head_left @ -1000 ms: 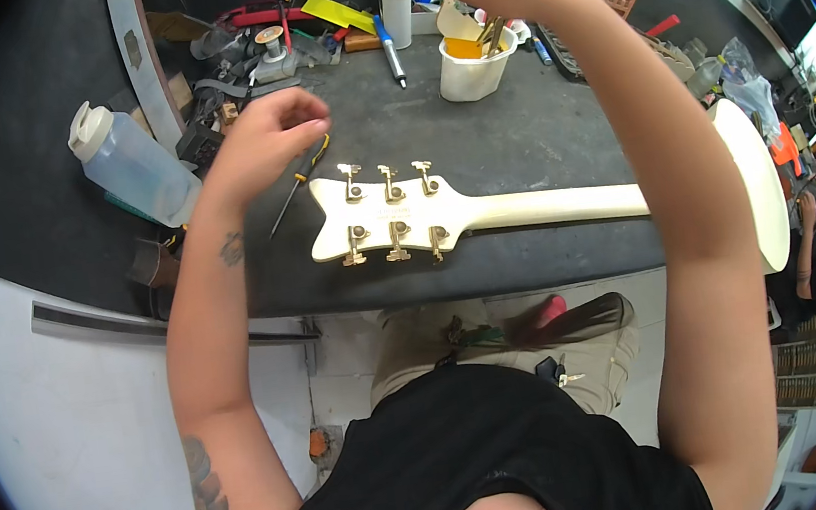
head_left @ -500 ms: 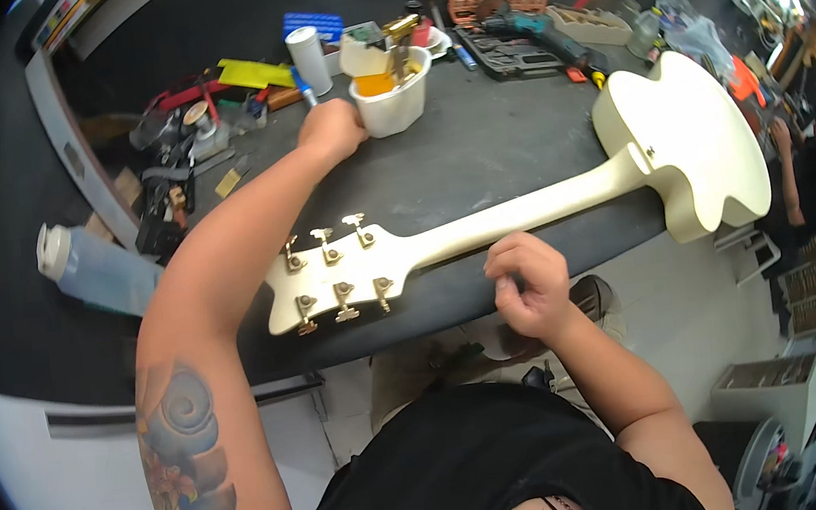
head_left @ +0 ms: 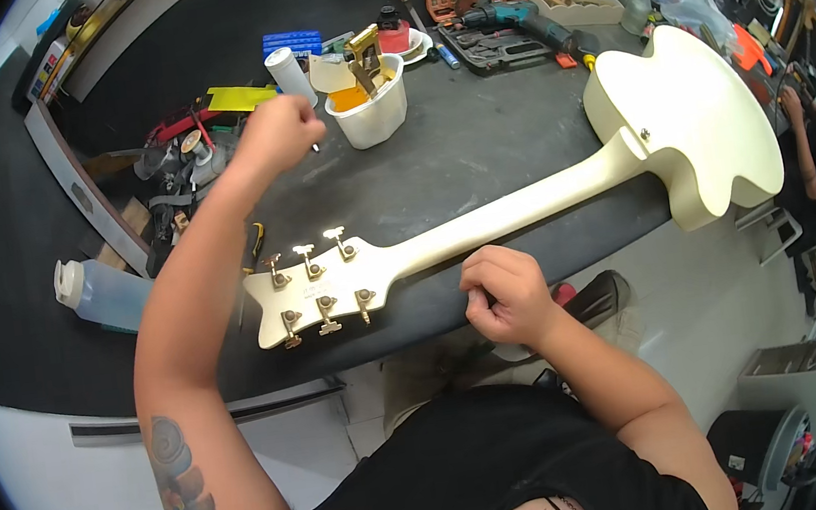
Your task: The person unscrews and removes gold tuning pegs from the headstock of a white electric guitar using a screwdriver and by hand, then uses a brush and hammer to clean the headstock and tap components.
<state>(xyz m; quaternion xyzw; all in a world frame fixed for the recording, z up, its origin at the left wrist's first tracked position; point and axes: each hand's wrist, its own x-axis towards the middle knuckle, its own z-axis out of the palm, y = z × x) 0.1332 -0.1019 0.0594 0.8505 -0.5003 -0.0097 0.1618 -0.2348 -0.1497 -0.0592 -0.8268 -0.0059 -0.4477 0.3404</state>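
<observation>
Cream electric guitar (head_left: 523, 207) is lying face down on the dark workbench (head_left: 478, 161), its long axis running from the headstock (head_left: 316, 291) at centre left up to the body (head_left: 690, 127) at the right of the frame, so the headstock is pointing toward the lower left. Six gold tuners are showing on the headstock. Right hand (head_left: 508, 294) is curling into a loose fist at the bench's near edge, just below the neck; whether it is pinching anything cannot be told. Left hand (head_left: 276, 134) is hovering in the upper middle of the frame, well above the headstock, fingers pressed together on a thin metal tool (head_left: 314, 145), just beside a white tub (head_left: 371, 108).
</observation>
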